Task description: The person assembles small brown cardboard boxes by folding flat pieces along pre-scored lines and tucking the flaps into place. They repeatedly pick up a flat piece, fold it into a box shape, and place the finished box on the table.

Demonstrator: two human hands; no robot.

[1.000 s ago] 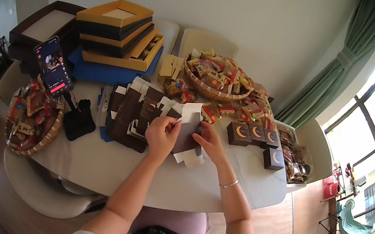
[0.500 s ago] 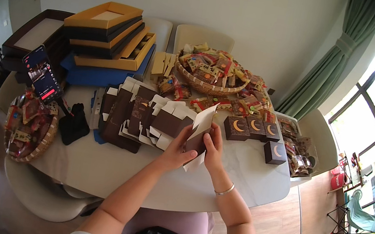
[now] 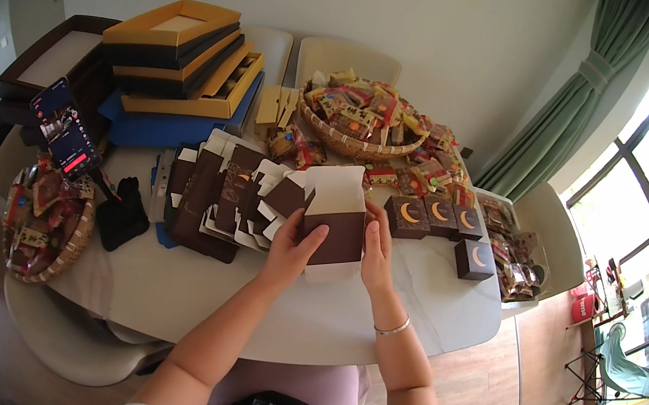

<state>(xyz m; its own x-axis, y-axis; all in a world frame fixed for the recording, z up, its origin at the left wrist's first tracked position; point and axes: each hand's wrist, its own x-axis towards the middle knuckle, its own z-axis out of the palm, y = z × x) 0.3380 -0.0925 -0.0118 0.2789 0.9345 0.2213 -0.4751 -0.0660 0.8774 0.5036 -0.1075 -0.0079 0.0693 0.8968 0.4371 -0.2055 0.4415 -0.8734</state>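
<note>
Cardboard blank: brown-and-white flat box blank (image 3: 334, 222), matte, creased, cream flap on top, brown panel below; held over the near middle of the bench, between both hands.
Left hand (image 3: 292, 251): grip clamped on the blank's left edge, thumb on the brown face, fingers behind.
Right hand (image 3: 378, 251): grip clamped on the blank's right edge, fingers laid flat along it; thin bangle on the wrist.
Bench (image 3: 177, 298): white, rounded, smooth top.
Stack: more unfolded brown blanks (image 3: 226, 194) fanned out just left of the held one, overlapping.
Finished boxes: four small dark cubes with gold crescents (image 3: 435, 218) just right of the right hand, one set apart nearer the bench edge.
Basket far: round woven basket (image 3: 358, 135) heaped with glossy wrapped snacks, behind the blank; loose packets spill to its right.
Basket left: second woven basket (image 3: 46, 227) of packets at the left bench edge.
Trays: stacked yellow-and-black gift box trays (image 3: 180, 60) on a blue sheet, far left.
Phone: propped phone (image 3: 64, 126), screen lit, black stand beside it.
Obstruction: hands cover the blank's side edges.
</note>
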